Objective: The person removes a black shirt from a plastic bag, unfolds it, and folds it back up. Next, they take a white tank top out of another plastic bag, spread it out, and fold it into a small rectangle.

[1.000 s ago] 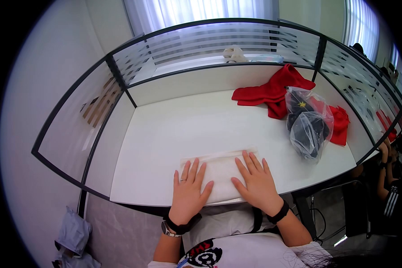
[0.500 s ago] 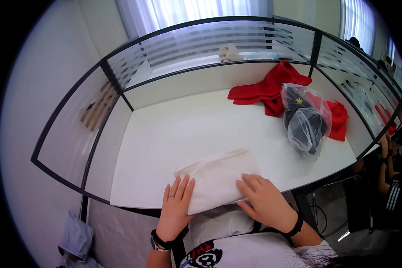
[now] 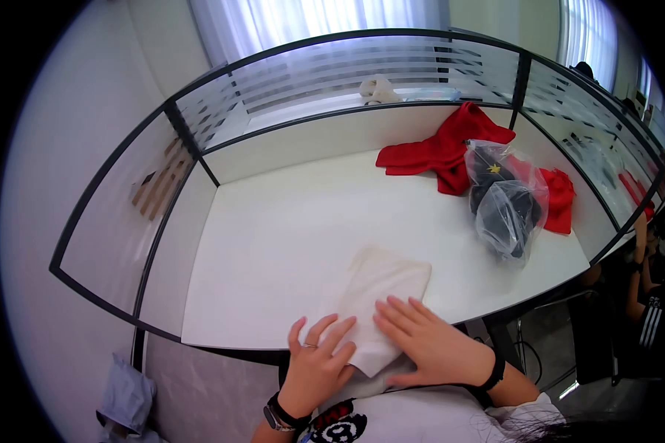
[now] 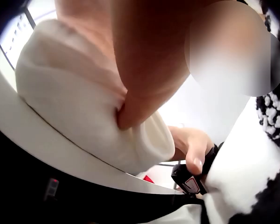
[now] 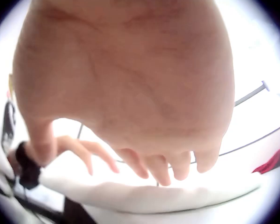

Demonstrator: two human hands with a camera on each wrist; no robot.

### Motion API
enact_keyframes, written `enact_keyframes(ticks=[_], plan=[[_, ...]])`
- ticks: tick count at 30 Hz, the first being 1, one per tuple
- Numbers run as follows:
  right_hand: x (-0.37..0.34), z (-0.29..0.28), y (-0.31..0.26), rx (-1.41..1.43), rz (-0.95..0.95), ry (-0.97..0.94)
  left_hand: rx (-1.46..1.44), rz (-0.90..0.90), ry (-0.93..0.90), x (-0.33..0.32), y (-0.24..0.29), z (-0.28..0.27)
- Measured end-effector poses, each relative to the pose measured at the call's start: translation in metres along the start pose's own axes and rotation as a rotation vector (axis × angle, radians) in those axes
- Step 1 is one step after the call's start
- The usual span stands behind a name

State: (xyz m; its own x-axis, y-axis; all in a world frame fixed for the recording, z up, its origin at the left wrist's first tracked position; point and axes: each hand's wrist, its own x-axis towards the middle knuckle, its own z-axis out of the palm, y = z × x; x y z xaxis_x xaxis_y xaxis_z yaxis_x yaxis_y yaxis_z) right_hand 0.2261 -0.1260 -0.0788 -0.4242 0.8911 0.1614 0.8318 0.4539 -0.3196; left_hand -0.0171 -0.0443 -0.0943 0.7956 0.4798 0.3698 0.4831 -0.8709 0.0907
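Observation:
A folded cream-white cloth [image 3: 388, 277] lies slantwise on the white desk at its front edge, one corner reaching toward the person's lap. At its left edge is the left hand [image 3: 321, 362], with spread, slightly bent fingers. The left wrist view shows that hand's thumb pressing a dent into the cloth [image 4: 79, 107]. My right hand [image 3: 440, 343] rests its nearly straight fingers flat on the cloth's right side, thumb apart. From the right wrist view, the right fingertips [image 5: 164, 179] point down at the cloth [image 5: 144, 196].
A clear plastic bag with a dark item inside [image 3: 506, 214] sits at the desk's right, by red fabric [image 3: 451, 148]. Low partitions with dark frames [image 3: 332, 111] enclose the desk [image 3: 273, 236]. A grey-blue bag [image 3: 125, 395] is low on the left, and another person's arm [image 3: 639, 251] shows at right.
The cloth has turned from lying crosswise to pointing away from the person, and slid nearer. Both hands have moved with it, first flat on top, now at its left and right sides.

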Motion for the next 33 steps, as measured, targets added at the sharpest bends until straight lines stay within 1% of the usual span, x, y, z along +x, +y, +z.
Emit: enact_keyframes(ticks=[1, 3, 4, 5, 7, 8, 9, 11, 12, 16, 19, 21, 22, 23, 25, 26, 27, 29, 30, 31, 33], plan=[[-0.002, 0.001, -0.008, 0.014, -0.011, -0.04, -0.054, 0.044, 0.001, 0.005, 0.006, -0.006], [-0.004, 0.004, -0.017, -0.139, 0.074, -0.072, -0.24, 0.099, 0.008, 0.009, 0.012, 0.002], [-0.003, 0.01, -0.014, -0.221, 0.094, 0.029, -0.268, 0.139, 0.033, 0.013, 0.017, 0.002], [-0.004, 0.014, -0.009, -0.222, 0.09, 0.032, -0.264, 0.138, 0.036, 0.015, 0.021, 0.003], [-0.008, 0.017, 0.001, -0.16, 0.094, 0.109, -0.297, 0.102, -0.03, 0.018, 0.027, 0.005], [-0.012, 0.014, 0.001, -0.096, 0.094, 0.1, -0.28, 0.147, -0.06, 0.018, 0.025, 0.007], [-0.014, 0.012, 0.003, -0.101, 0.093, 0.099, -0.281, 0.147, -0.055, 0.019, 0.024, 0.008], [-0.021, 0.012, 0.006, -0.091, 0.058, 0.058, -0.214, 0.252, -0.017, 0.021, 0.022, 0.008], [-0.022, 0.009, 0.005, -0.047, 0.082, 0.065, -0.24, 0.237, -0.083, 0.017, 0.021, 0.009], [-0.027, 0.008, 0.01, 0.054, 0.091, 0.121, -0.259, 0.217, -0.105, 0.006, 0.013, 0.0], [-0.032, 0.004, 0.014, 0.127, 0.056, 0.167, -0.277, 0.176, -0.083, 0.0, 0.009, -0.01], [-0.037, 0.001, 0.017, 0.266, 0.015, 0.152, -0.409, 0.066, -0.127, -0.003, 0.013, -0.024], [-0.037, -0.005, 0.015, 0.34, 0.03, 0.192, -0.458, 0.073, -0.025, 0.001, 0.015, -0.028], [-0.039, -0.009, 0.014, 0.342, 0.03, 0.191, -0.458, 0.072, -0.026, 0.001, 0.014, -0.031], [-0.044, -0.017, 0.015, 0.384, 0.046, 0.123, -0.511, 0.084, -0.062, -0.001, 0.01, -0.036], [-0.046, -0.021, 0.014, 0.422, 0.032, 0.138, -0.572, 0.093, -0.02, 0.001, 0.009, -0.036], [-0.047, -0.024, 0.013, 0.421, 0.031, 0.138, -0.572, 0.092, -0.019, 0.003, 0.009, -0.038], [-0.048, -0.028, 0.01, 0.47, 0.029, 0.144, -0.648, 0.011, -0.117, 0.006, 0.008, -0.043], [-0.048, -0.026, 0.01, 0.483, 0.029, 0.171, -0.695, -0.014, -0.102, 0.01, 0.008, -0.045], [-0.047, -0.026, 0.011, 0.459, 0.051, 0.203, -0.714, -0.023, -0.074, 0.014, 0.006, -0.043], [-0.043, -0.032, 0.003, 0.492, 0.257, 0.192, -0.815, -0.194, -0.114, 0.023, 0.003, -0.041]])
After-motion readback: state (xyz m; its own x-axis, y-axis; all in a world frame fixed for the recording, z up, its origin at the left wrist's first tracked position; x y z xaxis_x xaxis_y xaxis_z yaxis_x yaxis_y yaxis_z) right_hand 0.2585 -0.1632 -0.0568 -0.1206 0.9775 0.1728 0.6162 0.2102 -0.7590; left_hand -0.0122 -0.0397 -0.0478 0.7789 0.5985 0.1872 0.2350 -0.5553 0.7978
